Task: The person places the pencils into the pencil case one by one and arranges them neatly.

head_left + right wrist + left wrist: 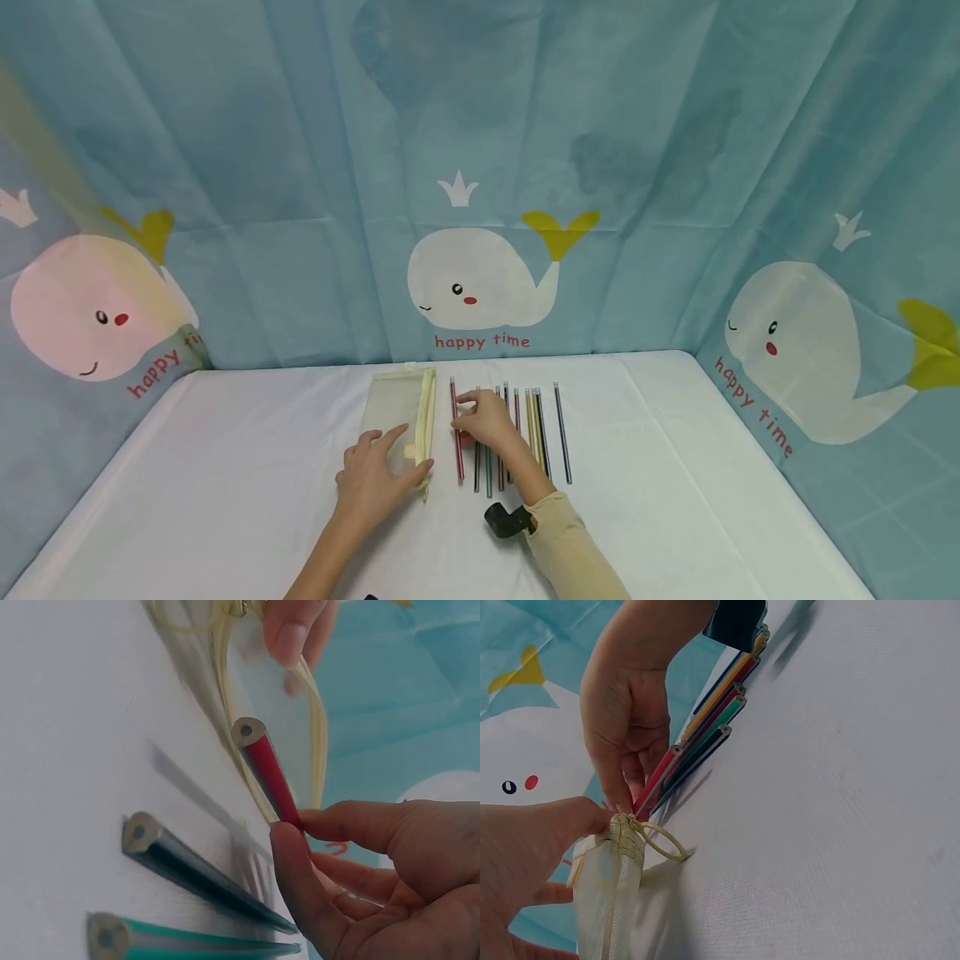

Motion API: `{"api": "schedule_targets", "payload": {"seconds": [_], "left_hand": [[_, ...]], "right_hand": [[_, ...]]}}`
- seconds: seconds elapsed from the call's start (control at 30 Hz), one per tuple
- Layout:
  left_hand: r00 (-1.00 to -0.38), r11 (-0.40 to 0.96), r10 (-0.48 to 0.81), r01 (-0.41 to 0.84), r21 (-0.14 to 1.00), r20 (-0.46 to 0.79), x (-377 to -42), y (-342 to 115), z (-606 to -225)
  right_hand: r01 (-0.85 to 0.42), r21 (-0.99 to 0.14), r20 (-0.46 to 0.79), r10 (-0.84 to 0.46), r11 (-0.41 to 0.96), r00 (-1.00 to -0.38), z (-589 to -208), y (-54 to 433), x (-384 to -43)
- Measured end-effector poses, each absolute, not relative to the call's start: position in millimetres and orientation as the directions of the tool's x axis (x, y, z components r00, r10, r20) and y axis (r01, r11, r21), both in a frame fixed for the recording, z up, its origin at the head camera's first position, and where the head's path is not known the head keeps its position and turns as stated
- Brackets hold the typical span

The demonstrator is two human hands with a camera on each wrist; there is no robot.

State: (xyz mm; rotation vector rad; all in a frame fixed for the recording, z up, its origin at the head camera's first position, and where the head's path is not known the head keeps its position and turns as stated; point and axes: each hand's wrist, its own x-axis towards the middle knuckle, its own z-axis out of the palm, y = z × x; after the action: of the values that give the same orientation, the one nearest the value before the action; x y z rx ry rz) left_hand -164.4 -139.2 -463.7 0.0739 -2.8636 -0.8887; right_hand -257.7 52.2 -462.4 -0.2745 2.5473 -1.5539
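Note:
A pale yellow mesh zip pouch (393,393) lies on the white table, its zipped edge towards the pencils. My left hand (367,482) rests on it with fingers spread, the thumb at the zip edge. In the right wrist view the pouch mouth (319,742) gapes under that hand. My right hand (491,419) pinches a red pencil (271,771) between thumb and index finger, just right of the pouch. The pencil's unsharpened end tilts up off the cloth. Beside it lie a dark pencil (202,862) and a green pencil (187,941).
Several more pencils lie in a row under and beyond the right forearm, including a yellow pencil (531,417) and a dark blue pencil (562,433) at the far right. A black wrist device (506,521) sits at the right cuff. A blue whale-print curtain (300,275) hangs behind the table.

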Motion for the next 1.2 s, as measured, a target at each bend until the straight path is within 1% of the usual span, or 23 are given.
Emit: {"api": "schedule_targets", "payload": {"seconds": [0.33, 0.47, 0.73, 1.0, 1.2], "left_hand": [[-0.990, 0.817, -0.078, 0.003, 0.577, 0.116, -163, -139, -461], [-0.990, 0.820, -0.073, 0.007, 0.573, 0.117, -163, -139, -460], [-0.989, 0.823, -0.067, 0.018, 0.568, 0.129, -162, -139, -460], [-0.989, 0.830, -0.064, 0.022, 0.557, 0.134, -162, -139, -459], [-0.988, 0.830, -0.067, 0.022, 0.557, 0.138, -162, -139, -460]], "right_hand": [[-0.046, -0.926, -0.061, -0.269, 0.375, -0.961, -461, 50, -258], [-0.060, -0.931, -0.049, -0.289, 0.360, -0.956, -460, 48, -258], [-0.035, -0.958, -0.062, -0.324, 0.284, -0.944, -463, 42, -258], [-0.051, -0.960, -0.047, -0.337, 0.275, -0.940, -470, 36, -260], [-0.024, -0.966, -0.068, -0.343, 0.257, -0.937, -471, 32, -264]]}}
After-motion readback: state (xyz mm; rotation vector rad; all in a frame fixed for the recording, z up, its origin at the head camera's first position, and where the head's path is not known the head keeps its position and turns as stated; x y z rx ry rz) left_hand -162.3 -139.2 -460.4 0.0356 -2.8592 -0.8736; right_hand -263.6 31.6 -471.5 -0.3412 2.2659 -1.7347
